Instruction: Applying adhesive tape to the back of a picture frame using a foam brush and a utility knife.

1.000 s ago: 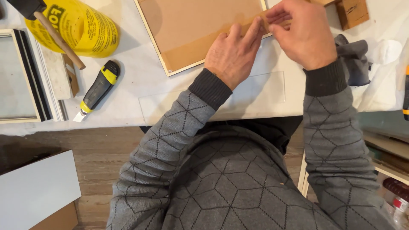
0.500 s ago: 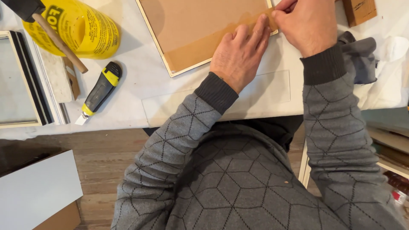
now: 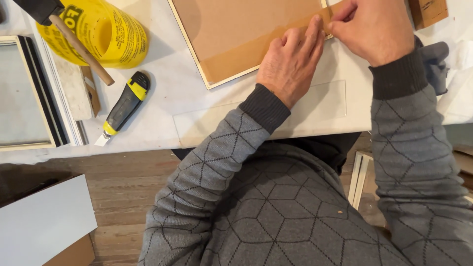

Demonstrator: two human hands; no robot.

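A brown paper-backed picture frame [image 3: 246, 34] lies face down at the far middle of the white-covered worktable [image 3: 187, 113], its pale wooden edge showing as a thin rim around the matte backing. Along its near edge runs a strip of tan paper tape [image 3: 261, 49], slightly darker and smoother than the backing board.

The left hand [image 3: 290, 64] lies flat on that strip, fingers [image 3: 311, 38] straight and held together, pressing down on the tape. The right hand [image 3: 372, 29] sits just to the right, at the frame's near right corner — its thumb and forefinger pinched together on the tape end there. Both sleeves are grey knit with a thin dark hexagon pattern and ribbed dark cuffs.

Near the person, a clear rectangular sheet [image 3: 276, 118] (glass or acrylic, I cannot tell which) lies flat on the table. To the left lies a black-and-yellow utility knife [image 3: 124, 106], blade end toward the near edge. Beyond it a yellow plastic jug [image 3: 106, 34] lies on its side, with a wooden-handled tool [image 3: 79, 47] across it. At the far left sits another frame [image 3: 24, 93] — pale outside, dark inside. A crumpled grey cloth [image 3: 436, 59] lies at the right.
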